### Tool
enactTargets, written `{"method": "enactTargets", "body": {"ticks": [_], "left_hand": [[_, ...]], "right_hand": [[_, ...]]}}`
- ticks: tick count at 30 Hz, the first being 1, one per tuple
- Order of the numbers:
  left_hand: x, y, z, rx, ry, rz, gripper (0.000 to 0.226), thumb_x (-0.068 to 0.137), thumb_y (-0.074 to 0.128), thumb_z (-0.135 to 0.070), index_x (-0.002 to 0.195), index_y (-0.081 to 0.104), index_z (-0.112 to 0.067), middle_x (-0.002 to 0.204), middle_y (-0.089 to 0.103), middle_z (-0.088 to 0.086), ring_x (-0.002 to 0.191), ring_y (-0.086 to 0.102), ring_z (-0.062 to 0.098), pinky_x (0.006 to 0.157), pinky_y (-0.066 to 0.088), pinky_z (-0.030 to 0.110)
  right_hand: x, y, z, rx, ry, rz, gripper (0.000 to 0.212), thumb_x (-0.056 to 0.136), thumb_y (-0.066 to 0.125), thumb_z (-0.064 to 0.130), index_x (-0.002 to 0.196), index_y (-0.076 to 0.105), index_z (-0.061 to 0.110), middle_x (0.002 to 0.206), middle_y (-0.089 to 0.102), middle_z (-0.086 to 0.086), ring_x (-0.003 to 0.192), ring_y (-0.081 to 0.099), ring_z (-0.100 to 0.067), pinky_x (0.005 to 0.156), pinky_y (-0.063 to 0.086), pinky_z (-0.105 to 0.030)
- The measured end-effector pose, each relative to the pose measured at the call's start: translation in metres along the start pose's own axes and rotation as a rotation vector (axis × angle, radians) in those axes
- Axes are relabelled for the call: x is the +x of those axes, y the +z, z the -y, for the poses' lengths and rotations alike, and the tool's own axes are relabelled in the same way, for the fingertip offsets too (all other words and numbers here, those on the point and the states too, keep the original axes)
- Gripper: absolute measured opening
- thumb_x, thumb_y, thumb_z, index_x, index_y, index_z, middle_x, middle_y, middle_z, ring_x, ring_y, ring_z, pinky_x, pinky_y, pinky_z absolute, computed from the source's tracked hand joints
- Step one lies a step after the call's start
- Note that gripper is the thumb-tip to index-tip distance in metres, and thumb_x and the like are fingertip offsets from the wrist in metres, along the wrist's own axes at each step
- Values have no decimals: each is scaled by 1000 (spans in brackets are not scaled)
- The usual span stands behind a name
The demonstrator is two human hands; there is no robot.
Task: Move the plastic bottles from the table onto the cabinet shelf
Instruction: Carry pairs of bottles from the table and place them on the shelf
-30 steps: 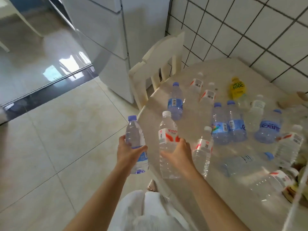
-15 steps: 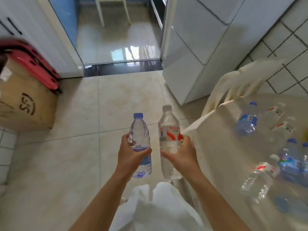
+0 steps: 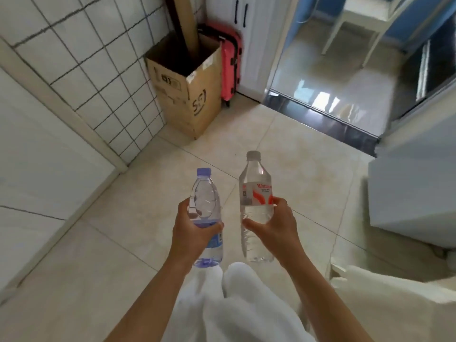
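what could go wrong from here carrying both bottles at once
Both hands are full: the left hand grips the blue-capped bottle and the right hand the red-labelled bottle, so neither could catch a slip. The right hand's grip looks like a fingertip pinch at mid-body, which may let that bottle twist loose. The cardboard box and red suitcase stand on the floor ahead, a possible bump hazard.

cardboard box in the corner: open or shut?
Open: the cardboard box shows a dark interior, with a long brown board sticking out of the top.
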State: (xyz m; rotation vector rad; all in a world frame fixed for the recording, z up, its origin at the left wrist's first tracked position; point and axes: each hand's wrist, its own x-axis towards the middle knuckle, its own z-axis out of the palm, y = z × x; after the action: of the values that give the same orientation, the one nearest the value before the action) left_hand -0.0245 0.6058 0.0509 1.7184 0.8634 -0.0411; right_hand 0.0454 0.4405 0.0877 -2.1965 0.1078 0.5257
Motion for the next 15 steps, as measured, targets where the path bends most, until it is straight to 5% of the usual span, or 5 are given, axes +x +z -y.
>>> {"method": "enactTargets", "body": {"ticks": [3, 9, 15], "left_hand": [[11, -37, 10, -82, -85, -146, 82, 73, 83, -26, 140, 36, -22, 125, 56, 7, 106, 60, 23, 87, 56, 37], [43, -90, 20, -206, -171, -404, 82, 69, 86, -23, 136, 38, -21, 122, 59, 8, 106, 61, 25, 81, 58, 33], [77, -131, 10, -265, -213, -586, 80, 68, 87, -27, 132, 39, -25, 110, 57, -1, 93, 60, 13, 62, 46, 12]], "right_hand": [[20, 37, 37, -78, -72, 140, 70, 69, 83, 32, 124, 41, 24, 117, 52, 1, 98, 54, -14, 63, 36, -6], [59, 102, 106, -227, -233, 345, 75, 69, 83, 35, 128, 39, 21, 121, 52, -1, 99, 52, -14, 76, 43, -17], [91, 150, 174, -354, -409, 490, 74, 70, 81, 39, 128, 39, 23, 122, 53, 3, 96, 49, -10, 72, 36, -12]]}}
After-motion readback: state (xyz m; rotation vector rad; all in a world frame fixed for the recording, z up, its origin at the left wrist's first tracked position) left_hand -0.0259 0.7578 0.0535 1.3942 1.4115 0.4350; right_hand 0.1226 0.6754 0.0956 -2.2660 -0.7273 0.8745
